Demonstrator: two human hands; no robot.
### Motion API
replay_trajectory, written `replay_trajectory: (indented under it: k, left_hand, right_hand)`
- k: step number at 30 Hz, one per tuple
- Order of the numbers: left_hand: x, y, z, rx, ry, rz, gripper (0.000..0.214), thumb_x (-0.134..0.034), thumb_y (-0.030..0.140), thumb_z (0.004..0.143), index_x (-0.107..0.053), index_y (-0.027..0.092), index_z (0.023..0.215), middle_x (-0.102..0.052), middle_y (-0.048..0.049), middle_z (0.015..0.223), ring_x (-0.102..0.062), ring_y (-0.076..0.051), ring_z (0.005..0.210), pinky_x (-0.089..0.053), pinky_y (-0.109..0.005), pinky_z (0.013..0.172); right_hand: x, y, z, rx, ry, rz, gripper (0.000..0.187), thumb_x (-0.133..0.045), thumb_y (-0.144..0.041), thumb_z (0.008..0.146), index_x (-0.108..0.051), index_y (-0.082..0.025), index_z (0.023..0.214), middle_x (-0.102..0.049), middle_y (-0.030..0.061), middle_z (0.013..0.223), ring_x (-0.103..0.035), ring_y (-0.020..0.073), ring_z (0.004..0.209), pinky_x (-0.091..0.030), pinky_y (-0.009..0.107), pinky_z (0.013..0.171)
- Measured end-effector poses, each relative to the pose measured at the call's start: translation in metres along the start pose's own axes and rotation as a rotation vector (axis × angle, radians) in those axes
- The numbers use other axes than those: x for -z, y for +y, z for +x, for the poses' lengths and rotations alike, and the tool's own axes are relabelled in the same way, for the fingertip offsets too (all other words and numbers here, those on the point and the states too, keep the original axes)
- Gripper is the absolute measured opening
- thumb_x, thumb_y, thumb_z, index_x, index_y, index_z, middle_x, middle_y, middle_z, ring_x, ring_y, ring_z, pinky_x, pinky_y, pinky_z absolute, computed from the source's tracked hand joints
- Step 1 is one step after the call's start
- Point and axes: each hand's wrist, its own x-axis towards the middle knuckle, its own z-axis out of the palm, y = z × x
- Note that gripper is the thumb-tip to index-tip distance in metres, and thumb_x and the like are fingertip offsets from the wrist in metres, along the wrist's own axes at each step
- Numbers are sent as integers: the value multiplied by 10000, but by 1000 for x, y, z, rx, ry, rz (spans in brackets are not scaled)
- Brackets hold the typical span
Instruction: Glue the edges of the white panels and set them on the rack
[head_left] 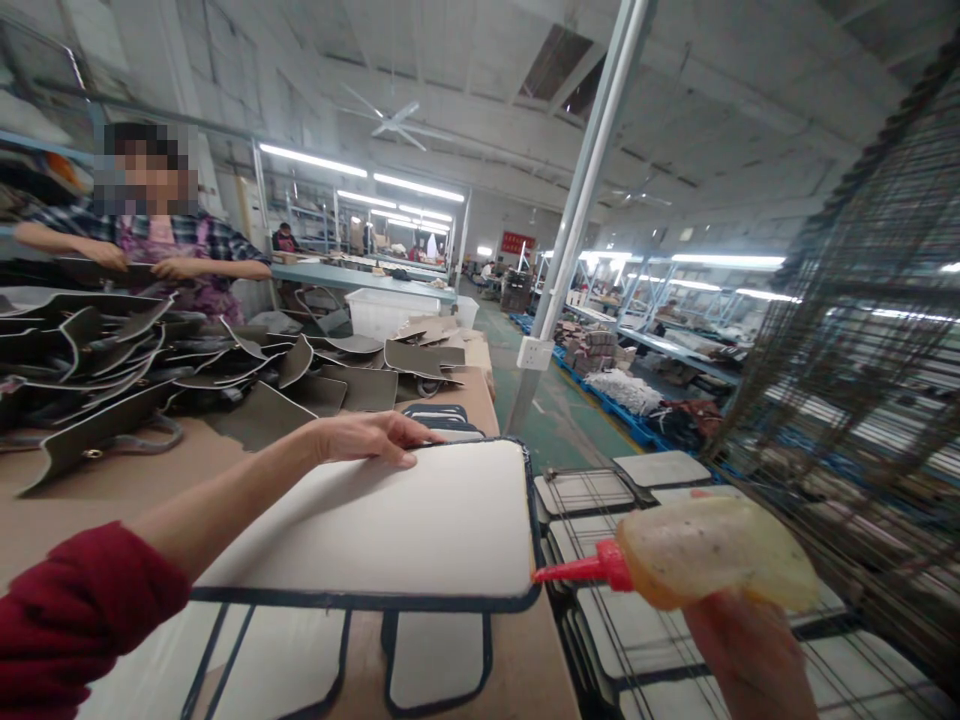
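Brown table [517, 660] stands in a workshop under strip lights [311, 160]. Left hand [367, 438]: fingers grasp the far edge of a white panel [420, 530], thumb on its face; panel extends toward the wearer from these fingers. Right hand [739, 630]: fingers wrapped round a bottle [705, 550], partly hidden by it. Red nozzle [574, 570] points left from the right fingers, tip at the panel's dark border; contact cannot be confirmed. Racked panels [637, 625] lie below the right fingers. Dark pieces [262, 415] heap beyond the left fingers; a co-worker [161, 245] is farther left.
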Motion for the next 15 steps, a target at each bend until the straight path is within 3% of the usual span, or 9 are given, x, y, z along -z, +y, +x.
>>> replay_trajectory:
  k: [2, 7, 10, 15]
  left_hand:
    - [2, -5, 0, -7, 7, -24, 610, -951, 426, 784, -818, 284, 1362, -838, -46, 1298, -787, -272, 1103, -595, -323, 970]
    - [6, -18, -1, -25, 5, -112, 613, -941, 370, 808, -796, 285, 1398, -807, -65, 1380, -773, -273, 1160, -578, -322, 1000]
    - [5, -26, 0, -42, 38, -184, 576, -935, 316, 820, -802, 263, 1378, -822, -70, 1345, -781, -246, 1117, -580, -306, 987]
    - [-6, -37, 1, -35, 120, -274, 624, -952, 315, 804, -783, 240, 1399, -848, -68, 1264, -792, -202, 1026, -593, -247, 900]
  right_hand:
    - [8, 10, -2, 5, 48, 18, 555, -895, -395, 804, -729, -368, 1333, -803, 59, 1237, -699, 358, 1326, -656, 524, 1071]
    - [24, 24, -2, 109, 73, 88, 643, -933, -345, 802, -689, -331, 1397, -832, 38, 1126, -814, 304, 1048, -722, 359, 796]
    - [12, 23, -4, 190, 90, 120, 602, -907, -309, 877, -673, -349, 1430, -838, 5, 1140, -816, 263, 1059, -711, 315, 815]
    - [-18, 19, -14, 258, 198, 165, 491, -882, -343, 953, -696, -439, 1397, -758, -137, 1400, -746, 132, 1231, -632, 156, 926]
